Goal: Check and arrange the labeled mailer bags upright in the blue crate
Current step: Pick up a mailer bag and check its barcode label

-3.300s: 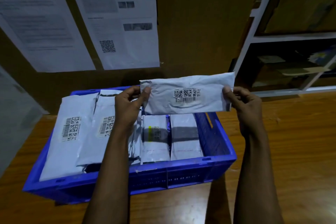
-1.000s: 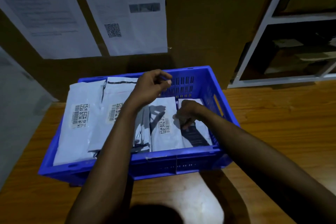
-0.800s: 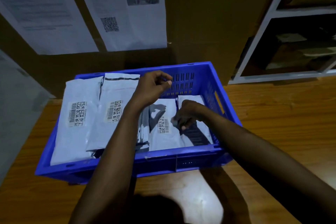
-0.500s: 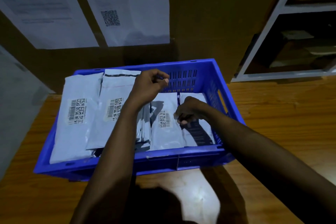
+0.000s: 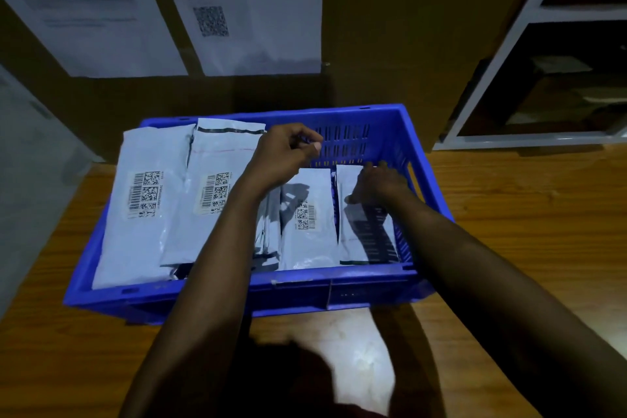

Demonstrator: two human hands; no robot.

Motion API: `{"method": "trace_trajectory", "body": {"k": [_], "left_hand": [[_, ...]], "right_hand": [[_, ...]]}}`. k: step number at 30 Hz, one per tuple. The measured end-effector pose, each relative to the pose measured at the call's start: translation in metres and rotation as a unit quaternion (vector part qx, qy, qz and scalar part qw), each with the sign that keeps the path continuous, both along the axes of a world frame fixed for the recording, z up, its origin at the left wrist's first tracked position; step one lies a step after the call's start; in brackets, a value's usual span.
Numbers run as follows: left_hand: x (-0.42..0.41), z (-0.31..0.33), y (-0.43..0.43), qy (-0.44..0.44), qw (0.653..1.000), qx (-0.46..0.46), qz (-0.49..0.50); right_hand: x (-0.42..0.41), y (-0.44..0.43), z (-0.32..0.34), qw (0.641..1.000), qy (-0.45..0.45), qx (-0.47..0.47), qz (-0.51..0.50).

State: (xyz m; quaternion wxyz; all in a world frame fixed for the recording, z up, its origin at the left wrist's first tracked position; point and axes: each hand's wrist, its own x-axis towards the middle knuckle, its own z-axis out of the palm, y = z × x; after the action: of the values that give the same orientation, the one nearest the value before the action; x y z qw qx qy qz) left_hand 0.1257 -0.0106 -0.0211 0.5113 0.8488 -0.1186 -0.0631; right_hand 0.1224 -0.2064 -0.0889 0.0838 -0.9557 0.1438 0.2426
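Wood bench [image 5: 509, 248] carries a blue crate [image 5: 237, 292] toward its far edge, left of the middle. Inside it, pale bags lie side by side, their long sides running near to far. The left bag [image 5: 142, 214] and the second bag [image 5: 217, 214] reach the crate's far wall, and each shows a barcode label. The shorter third bag [image 5: 308, 234] shows a smaller label. The right bag [image 5: 366, 244] lies against the crate's right wall with dark print on its face. The right grip [image 5: 376, 183] grasps the right bag at its far end, fingers over the edge and thumb on the face. The left grip [image 5: 288, 153] hovers above the second and third bags, clenched, with nothing seen in it. Beyond the far edge, papers [image 5: 254, 10] hang on a brown wall [image 5: 390, 27]. A white shelf [image 5: 526, 142] stands at the far right corner.
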Motion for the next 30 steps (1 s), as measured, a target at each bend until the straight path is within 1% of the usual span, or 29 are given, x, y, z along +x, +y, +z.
{"method": "trace_trajectory", "body": {"k": [4,11,13,15,18,19,20,22,23,24,26,27,28,30], "left_hand": [[-0.002,-0.001,-0.003,0.005,1.000,0.011,-0.013],[-0.007,0.001,-0.003,0.009,0.999,0.029,-0.022],[-0.009,0.002,-0.003,0.012,0.999,0.023,-0.023],[-0.010,0.002,-0.003,0.036,0.999,0.019,-0.034],[-0.012,0.001,-0.004,0.115,0.989,0.010,-0.091],[-0.015,0.001,-0.005,0.140,0.984,0.015,-0.114],[-0.018,0.002,-0.006,0.154,0.978,0.024,-0.135],[-0.021,0.003,-0.008,0.148,0.977,0.035,-0.151],[-0.020,0.004,-0.008,0.138,0.979,0.028,-0.147],[-0.019,0.004,-0.007,0.133,0.981,0.012,-0.142],[-0.016,0.003,-0.004,0.147,0.980,-0.030,-0.128],[-0.014,0.004,-0.003,0.164,0.979,-0.048,-0.114],[-0.013,0.005,-0.002,0.179,0.976,-0.070,-0.099],[-0.015,0.007,-0.004,0.199,0.967,-0.146,-0.068]], "right_hand": [[0.004,-0.001,0.001,1.000,0.010,0.005,0.026],[-0.015,0.004,0.038,0.997,-0.042,-0.053,0.044],[-0.020,0.003,0.054,0.993,-0.096,-0.056,0.033],[-0.026,0.002,0.074,0.985,-0.163,-0.047,0.036],[-0.036,-0.002,0.106,0.967,-0.246,-0.053,0.046],[-0.038,-0.006,0.116,0.959,-0.276,-0.049,0.035],[-0.041,-0.009,0.126,0.952,-0.302,-0.032,0.018],[-0.044,-0.020,0.142,0.938,-0.340,0.054,-0.042],[-0.047,-0.026,0.148,0.923,-0.355,0.121,-0.082],[-0.051,-0.031,0.153,0.898,-0.372,0.200,-0.125],[-0.060,-0.040,0.160,0.829,-0.389,0.347,-0.203],[-0.065,-0.043,0.161,0.795,-0.386,0.404,-0.234],[-0.069,-0.046,0.162,0.763,-0.381,0.452,-0.263],[-0.075,-0.049,0.158,0.694,-0.376,0.529,-0.313]]}}
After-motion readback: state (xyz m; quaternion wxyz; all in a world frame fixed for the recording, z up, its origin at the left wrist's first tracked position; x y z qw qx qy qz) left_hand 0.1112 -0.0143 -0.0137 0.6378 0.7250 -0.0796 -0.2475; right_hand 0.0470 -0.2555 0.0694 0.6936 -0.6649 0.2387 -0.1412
